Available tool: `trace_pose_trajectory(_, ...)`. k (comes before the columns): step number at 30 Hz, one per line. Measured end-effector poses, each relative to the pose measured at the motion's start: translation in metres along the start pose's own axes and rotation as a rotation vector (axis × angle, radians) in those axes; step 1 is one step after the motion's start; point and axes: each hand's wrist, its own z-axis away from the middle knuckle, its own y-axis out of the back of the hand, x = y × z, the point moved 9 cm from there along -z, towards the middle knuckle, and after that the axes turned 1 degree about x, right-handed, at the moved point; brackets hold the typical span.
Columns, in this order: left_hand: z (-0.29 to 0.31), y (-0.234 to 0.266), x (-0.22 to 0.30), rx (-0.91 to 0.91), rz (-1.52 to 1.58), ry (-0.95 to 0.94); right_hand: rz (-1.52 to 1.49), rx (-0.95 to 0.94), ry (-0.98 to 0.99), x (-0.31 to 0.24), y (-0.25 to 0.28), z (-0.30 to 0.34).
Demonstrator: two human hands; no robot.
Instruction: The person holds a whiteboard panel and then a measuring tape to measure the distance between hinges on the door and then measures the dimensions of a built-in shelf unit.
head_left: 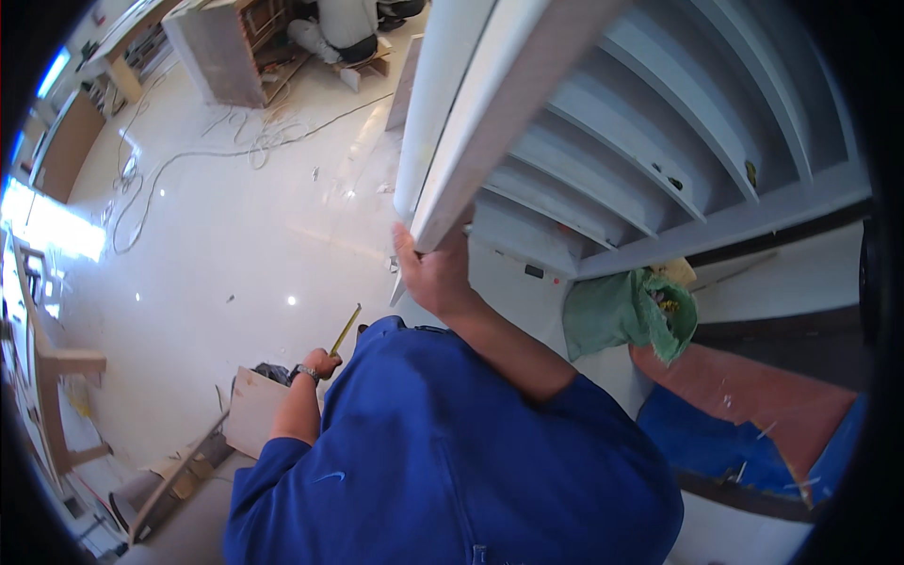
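Low at my left side, my left hand (322,363) is closed around a tape measure. Its yellow blade (346,329) sticks out a short way over the floor, while the case is hidden in my fingers. My right hand (439,273) reaches forward and grips the near end of a long white panel (468,141), thumb on its left face. The panel stands at the edge of a tall white shelf unit (603,169) with several shelves, which fills the upper right. Whether the panel is joined to the unit, I cannot tell.
A green woven sack (607,315) stands open beside the shelf unit, near red and blue sheeting (753,395). Cables (188,153) trail over the glossy floor (254,245). An unfinished cabinet (215,55) and a crouching person (344,28) are farther off. Boards (254,410) lean at my left.
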Motion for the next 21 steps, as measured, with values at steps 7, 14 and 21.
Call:
trace_pose_trajectory(7, -0.010, -0.005, -0.001, -0.048, -0.017, -0.101, 0.093, 0.097, 0.112, -0.035, 0.009, -0.013)
trace_pose_trajectory(14, -0.048, -0.026, -0.038, -0.040, 0.095, -0.183, 0.019, -0.084, 0.007, -0.024, 0.005, -0.002)
trace_pose_trajectory(21, -0.058, -0.054, -0.080, -0.007, 0.149, -0.139, 0.032, -0.746, -0.361, 0.151, -0.071, 0.158)
